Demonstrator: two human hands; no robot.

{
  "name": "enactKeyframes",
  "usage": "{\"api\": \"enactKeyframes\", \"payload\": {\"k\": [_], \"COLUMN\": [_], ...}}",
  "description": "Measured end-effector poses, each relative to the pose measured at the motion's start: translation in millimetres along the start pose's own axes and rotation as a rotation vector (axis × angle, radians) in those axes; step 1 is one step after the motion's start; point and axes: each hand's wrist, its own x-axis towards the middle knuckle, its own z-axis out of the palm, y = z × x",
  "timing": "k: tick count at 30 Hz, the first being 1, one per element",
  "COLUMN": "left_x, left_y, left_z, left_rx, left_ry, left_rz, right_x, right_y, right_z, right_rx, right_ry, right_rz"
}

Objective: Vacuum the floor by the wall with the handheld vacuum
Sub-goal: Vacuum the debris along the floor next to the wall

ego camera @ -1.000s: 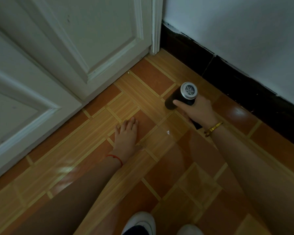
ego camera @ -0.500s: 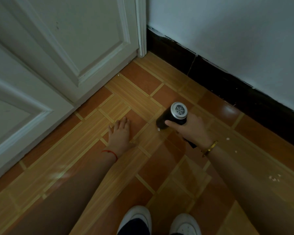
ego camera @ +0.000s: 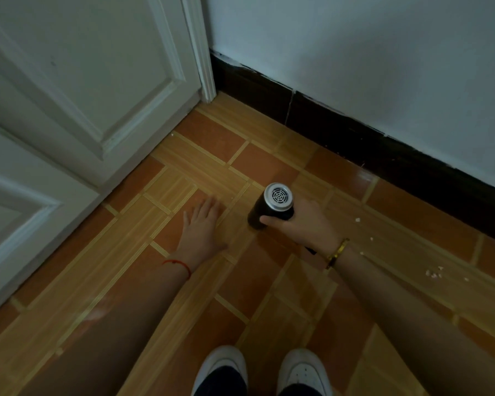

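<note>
My right hand (ego camera: 303, 224) grips a black cylindrical handheld vacuum (ego camera: 270, 205) with a silver vented end cap facing up. Its lower end points down at the orange tiled floor (ego camera: 240, 281); that tip is hidden by the body. My left hand (ego camera: 202, 227) lies flat on the floor, palm down with fingers spread, just left of the vacuum. White crumbs (ego camera: 433, 272) are scattered on the tiles to the right, near the black baseboard (ego camera: 383, 155) under the pale wall (ego camera: 355, 58).
A white panelled door (ego camera: 77, 90) fills the upper left and meets the wall at the corner. My two white shoes (ego camera: 220, 367) stand at the bottom edge. More small crumbs (ego camera: 357, 220) lie close to the baseboard.
My right hand has drawn the vacuum back from the baseboard toward me, and the view has pulled back, bringing crumbs on the right and both shoes into sight. My left hand stays flat.
</note>
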Motion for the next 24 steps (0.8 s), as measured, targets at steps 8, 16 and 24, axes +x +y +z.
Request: {"api": "enactKeyframes", "payload": {"k": [8,16,24], "left_x": [10.2,17.6,9.6], "left_y": [49.7,122.0,185.0], "left_z": [4.8,27.4,49.4], "left_rx": [-0.056,-0.085,-0.023], "left_ry": [-0.068,-0.147,-0.212], "left_rz": [0.255,0.453,0.530], "right_x": [-32.9,-81.9,-93.7], "right_y": [43.2,108.4,134.1], "right_z": [-38.0,-97.0,-100.7], "right_rx": [0.111,0.091,0.119], "right_ry": [0.277,0.536,0.561], "right_rz": [0.223,0.416,0.433]}}
